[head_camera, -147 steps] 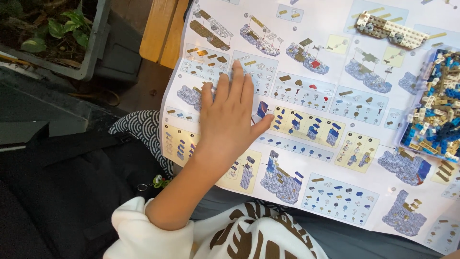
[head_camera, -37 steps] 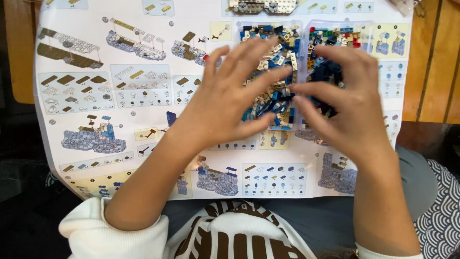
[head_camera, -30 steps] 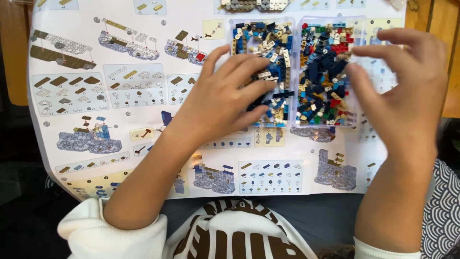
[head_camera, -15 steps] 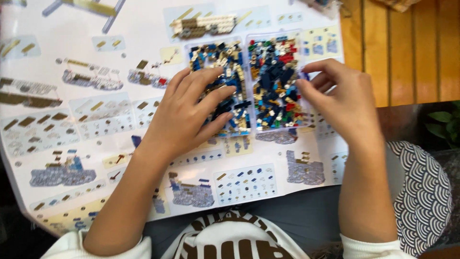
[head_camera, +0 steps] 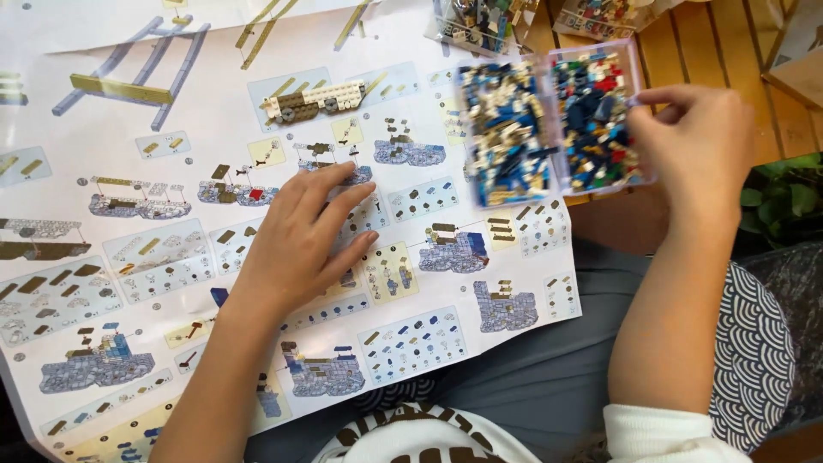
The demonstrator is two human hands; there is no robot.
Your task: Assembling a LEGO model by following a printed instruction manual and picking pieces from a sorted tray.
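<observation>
A large printed building-instruction sheet (head_camera: 171,129) lies across my lap and the wooden table. My left hand (head_camera: 300,236) rests flat on it, fingers spread, holding nothing. A clear two-compartment plastic tray (head_camera: 553,120) full of small blue, tan, red and white bricks sits at the sheet's right edge. My right hand (head_camera: 699,146) grips the tray's right rim with its fingertips. A small tan and brown brick assembly (head_camera: 313,99) lies on the sheet above my left hand.
Bags and another clear box of bricks (head_camera: 489,17) lie at the top. Wooden table slats (head_camera: 711,43) show at the upper right. A green plant (head_camera: 784,201) stands at the right edge. A wave-patterned cushion (head_camera: 750,360) is beside my right arm.
The brick tray has slid to the right with my right hand on its rim. My left hand has come off the tray and now lies flat on the sheet.
</observation>
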